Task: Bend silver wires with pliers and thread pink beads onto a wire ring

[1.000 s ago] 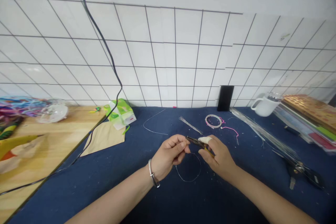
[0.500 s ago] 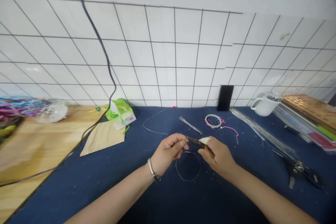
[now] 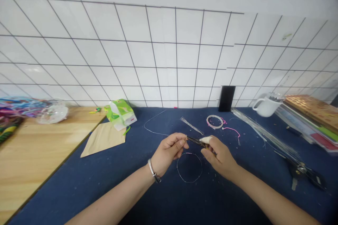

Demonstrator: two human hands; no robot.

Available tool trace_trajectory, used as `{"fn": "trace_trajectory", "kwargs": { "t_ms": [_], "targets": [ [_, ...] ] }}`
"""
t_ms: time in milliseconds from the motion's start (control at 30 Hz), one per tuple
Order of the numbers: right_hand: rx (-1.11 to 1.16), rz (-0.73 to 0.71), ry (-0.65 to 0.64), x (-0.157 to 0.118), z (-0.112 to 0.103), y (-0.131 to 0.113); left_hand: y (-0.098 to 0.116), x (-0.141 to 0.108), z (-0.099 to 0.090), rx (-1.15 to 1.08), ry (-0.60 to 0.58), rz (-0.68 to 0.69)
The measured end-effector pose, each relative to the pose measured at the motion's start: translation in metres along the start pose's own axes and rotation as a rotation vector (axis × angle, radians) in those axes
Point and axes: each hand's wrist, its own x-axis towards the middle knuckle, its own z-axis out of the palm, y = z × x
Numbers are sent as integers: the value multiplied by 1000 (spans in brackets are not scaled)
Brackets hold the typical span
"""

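My right hand (image 3: 221,154) is closed around small dark-jawed pliers (image 3: 194,140), their tips pointing left. A white wrap covers one of its fingers. At the tips of the pliers, my left hand (image 3: 171,148) pinches with thumb and forefinger the end of a thin wire loop (image 3: 190,182), mostly hidden by the fingers. The loop hangs below the hands and carries a few pink beads (image 3: 189,153) at its top. Beyond the hands lie a short bundle of wires (image 3: 192,126) and a single curved wire (image 3: 151,132) on the dark blue cloth (image 3: 137,182).
At the left are a beige pouch (image 3: 104,140) and a green tissue pack (image 3: 121,112). On the right stand a black phone (image 3: 226,98) and a white mug (image 3: 266,107), near a beaded ring (image 3: 214,122), long wires (image 3: 264,132), keys (image 3: 298,172) and stacked books (image 3: 314,112).
The black cable that hung across the left side is gone from view. The pliers and my right hand have shifted and turned slightly; my left hand has barely moved.
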Motion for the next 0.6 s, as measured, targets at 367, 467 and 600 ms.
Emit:
{"fn": "trace_trajectory", "kwargs": {
  "t_ms": [367, 467, 600],
  "targets": [
    [-47, -17, -5, -1, 0, 2, 0, 2, -2, 73, -23, -8],
    [-33, -9, -22, -1, 0, 3, 0, 2, -2, 76, -31, -6],
    [-61, -10, -28, -1, 0, 4, 4, 2, 0, 87, -33, -32]
  ]
}}
